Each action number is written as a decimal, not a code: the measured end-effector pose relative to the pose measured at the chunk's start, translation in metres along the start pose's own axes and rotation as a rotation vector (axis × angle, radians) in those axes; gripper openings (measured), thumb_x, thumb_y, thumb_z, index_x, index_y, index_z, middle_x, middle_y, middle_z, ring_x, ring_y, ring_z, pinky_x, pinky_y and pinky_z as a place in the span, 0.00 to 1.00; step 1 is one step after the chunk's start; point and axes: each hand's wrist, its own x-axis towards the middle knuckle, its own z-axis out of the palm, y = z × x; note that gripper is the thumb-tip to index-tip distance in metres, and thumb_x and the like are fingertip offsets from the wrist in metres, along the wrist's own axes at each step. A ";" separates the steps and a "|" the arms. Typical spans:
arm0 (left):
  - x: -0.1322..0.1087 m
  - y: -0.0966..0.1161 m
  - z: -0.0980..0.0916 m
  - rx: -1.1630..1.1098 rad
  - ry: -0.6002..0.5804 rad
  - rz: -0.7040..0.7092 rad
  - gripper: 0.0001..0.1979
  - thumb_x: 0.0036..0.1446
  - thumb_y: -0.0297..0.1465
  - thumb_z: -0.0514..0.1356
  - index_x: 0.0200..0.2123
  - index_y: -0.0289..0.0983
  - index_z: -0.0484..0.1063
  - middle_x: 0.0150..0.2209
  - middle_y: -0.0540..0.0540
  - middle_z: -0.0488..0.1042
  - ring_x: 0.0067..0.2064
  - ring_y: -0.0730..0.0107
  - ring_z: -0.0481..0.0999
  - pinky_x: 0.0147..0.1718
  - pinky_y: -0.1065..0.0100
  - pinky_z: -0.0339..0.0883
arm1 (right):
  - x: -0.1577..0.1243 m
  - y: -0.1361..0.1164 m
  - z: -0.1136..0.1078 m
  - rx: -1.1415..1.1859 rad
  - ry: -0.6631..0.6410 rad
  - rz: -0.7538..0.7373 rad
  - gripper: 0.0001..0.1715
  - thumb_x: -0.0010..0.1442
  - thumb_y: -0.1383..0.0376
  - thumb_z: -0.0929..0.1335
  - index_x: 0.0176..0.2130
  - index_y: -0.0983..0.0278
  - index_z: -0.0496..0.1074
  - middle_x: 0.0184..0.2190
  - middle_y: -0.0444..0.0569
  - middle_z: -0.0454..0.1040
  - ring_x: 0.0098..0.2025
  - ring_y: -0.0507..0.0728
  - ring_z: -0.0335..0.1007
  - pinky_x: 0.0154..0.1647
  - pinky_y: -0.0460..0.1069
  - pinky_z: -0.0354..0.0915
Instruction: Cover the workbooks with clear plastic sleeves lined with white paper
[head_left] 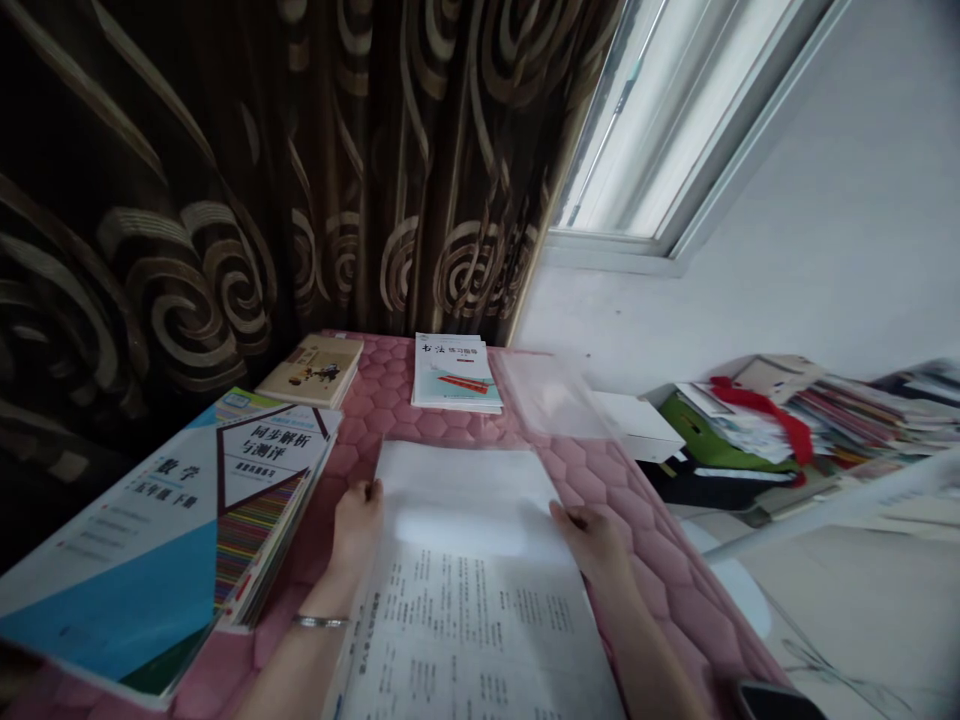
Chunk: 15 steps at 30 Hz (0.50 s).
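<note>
Printed paper sheets (480,600) lie in front of me, blank at the far end and covered with text nearer to me. My left hand (358,530) pinches their left edge near the far corner, a bracelet on its wrist. On the opposite side, my right hand (592,540) grips the right edge with fingers curled. The sheets extend past the bottom of the view. Left of them is a stack of workbooks (277,460), beside a large blue and white book (127,560).
A pink quilted table cover (637,480) lies beneath. Farther back are a tan book (311,370), a white booklet stack (454,375) and a clear plastic folder (551,390). A dark phone-like object (776,700) is at the lower right. Papers (847,410) are piled beyond the right edge.
</note>
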 end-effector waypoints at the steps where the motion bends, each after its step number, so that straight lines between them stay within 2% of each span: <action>1: 0.000 0.000 0.000 0.013 0.003 0.000 0.14 0.61 0.33 0.52 0.27 0.35 0.72 0.32 0.36 0.79 0.36 0.59 0.78 0.31 0.69 0.60 | -0.002 0.000 0.003 -0.011 0.033 -0.023 0.23 0.49 0.47 0.65 0.19 0.62 0.72 0.16 0.48 0.71 0.25 0.59 0.68 0.25 0.49 0.57; 4: 0.001 0.001 0.002 0.024 0.011 -0.012 0.15 0.62 0.34 0.52 0.26 0.35 0.72 0.30 0.36 0.79 0.35 0.58 0.78 0.31 0.68 0.60 | -0.004 0.001 0.009 -0.056 0.101 -0.061 0.26 0.51 0.45 0.62 0.20 0.62 0.70 0.17 0.49 0.71 0.25 0.59 0.69 0.26 0.49 0.57; 9: 0.001 0.001 0.003 -0.097 0.031 -0.048 0.12 0.59 0.31 0.53 0.26 0.36 0.71 0.27 0.41 0.78 0.32 0.63 0.77 0.30 0.70 0.60 | 0.003 0.003 0.009 -0.160 0.036 -0.041 0.24 0.52 0.46 0.61 0.19 0.61 0.68 0.21 0.52 0.74 0.28 0.61 0.71 0.26 0.49 0.58; 15: -0.003 0.002 0.000 -0.110 -0.018 -0.038 0.12 0.59 0.28 0.53 0.24 0.37 0.70 0.25 0.45 0.76 0.31 0.66 0.76 0.28 0.71 0.59 | 0.006 0.005 0.002 -0.021 0.003 0.054 0.20 0.48 0.50 0.63 0.22 0.63 0.71 0.21 0.50 0.74 0.26 0.59 0.71 0.25 0.49 0.59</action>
